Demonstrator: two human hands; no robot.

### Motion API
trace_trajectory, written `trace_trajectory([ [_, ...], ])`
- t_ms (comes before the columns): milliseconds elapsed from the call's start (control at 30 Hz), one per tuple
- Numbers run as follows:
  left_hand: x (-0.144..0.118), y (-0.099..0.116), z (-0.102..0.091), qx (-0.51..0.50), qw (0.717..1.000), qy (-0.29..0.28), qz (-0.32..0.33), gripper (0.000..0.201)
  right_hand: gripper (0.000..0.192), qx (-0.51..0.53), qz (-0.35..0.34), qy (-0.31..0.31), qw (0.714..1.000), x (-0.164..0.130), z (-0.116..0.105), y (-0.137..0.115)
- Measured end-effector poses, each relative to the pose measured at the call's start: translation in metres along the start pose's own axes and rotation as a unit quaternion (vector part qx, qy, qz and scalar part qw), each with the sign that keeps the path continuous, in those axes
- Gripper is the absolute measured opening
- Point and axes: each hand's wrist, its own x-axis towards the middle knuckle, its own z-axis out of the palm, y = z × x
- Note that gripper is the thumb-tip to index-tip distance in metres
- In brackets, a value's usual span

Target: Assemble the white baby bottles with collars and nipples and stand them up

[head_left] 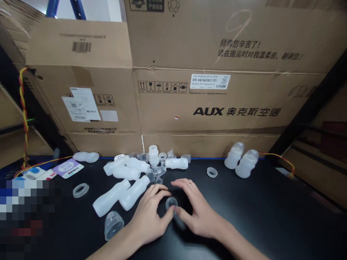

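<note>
Both my hands rest on a black table [271,216], close together around a small clear ring-shaped cap [171,204]. My left hand [150,213] pinches the cap with thumb and fingers from the left. My right hand [196,211] touches it from the right, thumb at the cap's lower side. Just left of my left hand lie two white plastic bottles [120,196] on their sides. A clear dome cap [113,224] lies near my left forearm.
A heap of white bottles and clear parts [143,166] lies at the table's back. Two capped bottles [242,159] lean at the back right, a loose ring [211,172] in front. Another ring [80,190] lies left. Large cardboard boxes [206,104] wall off the back.
</note>
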Motion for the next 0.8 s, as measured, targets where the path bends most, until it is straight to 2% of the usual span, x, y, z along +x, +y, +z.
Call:
trace_trajectory([
  [100, 0.0, 0.002, -0.002, -0.001, 1.0, -0.014, 0.011, 0.035, 0.027, -0.029, -0.001, 0.013, 1.0, 0.003, 0.002, -0.002],
  [300, 0.001, 0.002, 0.001, 0.008, 1.0, -0.02, 0.007, 0.025, 0.01, -0.061, 0.003, 0.028, 0.998, 0.005, 0.011, 0.007],
  [467, 0.004, 0.004, -0.002, -0.004, 1.0, -0.027, 0.0, 0.025, 0.009, -0.087, -0.011, 0.048, 0.995, 0.005, 0.013, 0.006],
  [800, 0.008, 0.011, -0.004, 0.017, 0.998, -0.044, -0.032, 0.023, 0.018, -0.156, -0.08, 0.173, 0.969, -0.007, 0.032, 0.011],
])
